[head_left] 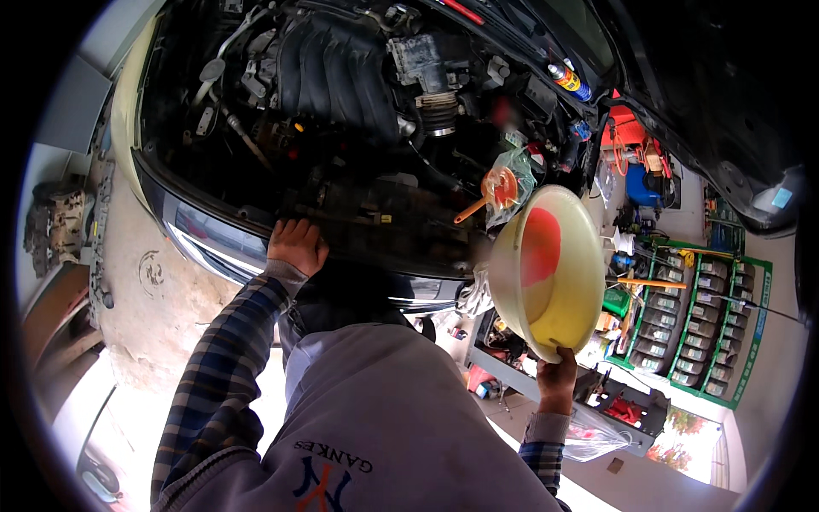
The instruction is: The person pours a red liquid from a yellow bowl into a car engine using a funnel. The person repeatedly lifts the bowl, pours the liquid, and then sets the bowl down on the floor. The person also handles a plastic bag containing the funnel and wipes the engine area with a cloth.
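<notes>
My right hand [557,373] grips the near rim of a pale yellow plastic basin [505,273]. The basin is tilted, its mouth facing right, beside the front right corner of the open engine bay. Inside it is a red patch; I cannot tell whether it is liquid or stain. My left hand [298,246] is curled over the front edge of the car [226,243]. Just beyond the basin, an orange scoop-like tool [501,187] with a handle lies in or against a clear plastic bag [523,166].
The dark engine [333,72] fills the bay ahead, under a raised hood [708,111]. A blue and yellow spray can [569,81] stands at the bay's right side. On the right are a green-framed rack [670,320] of dark items and a grey bench [520,363] with tools.
</notes>
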`<state>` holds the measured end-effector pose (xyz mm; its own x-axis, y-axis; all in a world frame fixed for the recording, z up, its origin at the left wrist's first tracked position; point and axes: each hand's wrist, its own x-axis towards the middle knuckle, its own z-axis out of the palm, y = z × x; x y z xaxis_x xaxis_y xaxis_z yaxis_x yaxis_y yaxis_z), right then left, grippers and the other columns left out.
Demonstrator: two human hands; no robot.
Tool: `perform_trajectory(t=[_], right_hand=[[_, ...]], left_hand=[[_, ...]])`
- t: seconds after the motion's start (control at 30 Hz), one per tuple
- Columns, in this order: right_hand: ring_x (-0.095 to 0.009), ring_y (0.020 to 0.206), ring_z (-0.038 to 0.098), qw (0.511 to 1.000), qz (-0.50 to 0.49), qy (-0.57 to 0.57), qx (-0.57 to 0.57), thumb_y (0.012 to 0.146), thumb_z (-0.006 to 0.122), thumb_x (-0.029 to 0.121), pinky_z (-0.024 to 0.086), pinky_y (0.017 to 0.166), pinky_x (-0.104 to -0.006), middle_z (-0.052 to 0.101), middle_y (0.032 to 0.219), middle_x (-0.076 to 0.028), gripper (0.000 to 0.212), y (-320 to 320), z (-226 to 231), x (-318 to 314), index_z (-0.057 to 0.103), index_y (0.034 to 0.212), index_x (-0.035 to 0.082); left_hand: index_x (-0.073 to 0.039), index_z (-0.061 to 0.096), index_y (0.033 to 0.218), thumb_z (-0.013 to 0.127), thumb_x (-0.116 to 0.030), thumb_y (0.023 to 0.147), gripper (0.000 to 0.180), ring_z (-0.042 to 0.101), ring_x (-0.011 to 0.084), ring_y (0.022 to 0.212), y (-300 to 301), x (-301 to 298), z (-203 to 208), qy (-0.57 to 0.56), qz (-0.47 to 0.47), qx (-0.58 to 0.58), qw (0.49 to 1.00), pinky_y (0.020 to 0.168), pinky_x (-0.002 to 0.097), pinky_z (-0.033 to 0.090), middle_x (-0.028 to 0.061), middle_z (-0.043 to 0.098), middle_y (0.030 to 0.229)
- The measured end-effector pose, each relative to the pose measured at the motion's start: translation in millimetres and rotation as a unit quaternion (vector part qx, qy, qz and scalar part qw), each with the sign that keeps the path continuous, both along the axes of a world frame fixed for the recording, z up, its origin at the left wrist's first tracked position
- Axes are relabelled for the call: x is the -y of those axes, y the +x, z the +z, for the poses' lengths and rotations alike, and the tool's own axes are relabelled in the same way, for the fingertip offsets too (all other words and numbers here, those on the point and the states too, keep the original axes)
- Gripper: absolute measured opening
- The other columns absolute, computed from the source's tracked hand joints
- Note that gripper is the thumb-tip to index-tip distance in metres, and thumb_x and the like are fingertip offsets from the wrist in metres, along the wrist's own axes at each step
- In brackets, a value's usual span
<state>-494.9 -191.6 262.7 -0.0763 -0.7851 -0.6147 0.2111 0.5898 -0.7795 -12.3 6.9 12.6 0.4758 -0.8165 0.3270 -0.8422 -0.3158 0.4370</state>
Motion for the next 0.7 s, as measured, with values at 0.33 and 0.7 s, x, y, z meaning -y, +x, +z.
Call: perform_trajectory(t=[0.33, 0.7], right_hand=[[-0.030, 0.086, 0.071, 0.999, -0.029, 0.019, 0.040, 0.092, 0.044, 0.009, 0.060, 0.055, -0.0336, 0.064, 0.110, -0.018, 0.038, 9.4, -41.4, -95.5, 0.048, 0.128, -0.003], [-0.028, 0.078, 0.069, 0.998, -0.056, 0.013, -0.027, 0.088, 0.048, 0.011, 0.057, 0.051, -0.0335, 0.064, 0.104, -0.016, 0.040, 40.5, -59.5, -140.5, 0.048, 0.125, -0.006]], left_hand=[[-0.008, 0.060, 0.077, 0.060, -0.022, 0.077, 0.014, 0.058, 0.0315, 0.081, -5.3, 4.3, 1.8, 0.041, -0.006, 0.036, 0.999, 0.080, 0.0457, 0.045, 0.0110, 0.059, 0.082], [-0.006, 0.062, 0.086, 0.059, -0.025, 0.079, 0.021, 0.059, 0.0341, 0.090, -7.3, 4.7, 0.1, 0.091, -0.010, 0.060, 0.994, 0.086, 0.0487, 0.044, 0.0128, 0.064, 0.094]])
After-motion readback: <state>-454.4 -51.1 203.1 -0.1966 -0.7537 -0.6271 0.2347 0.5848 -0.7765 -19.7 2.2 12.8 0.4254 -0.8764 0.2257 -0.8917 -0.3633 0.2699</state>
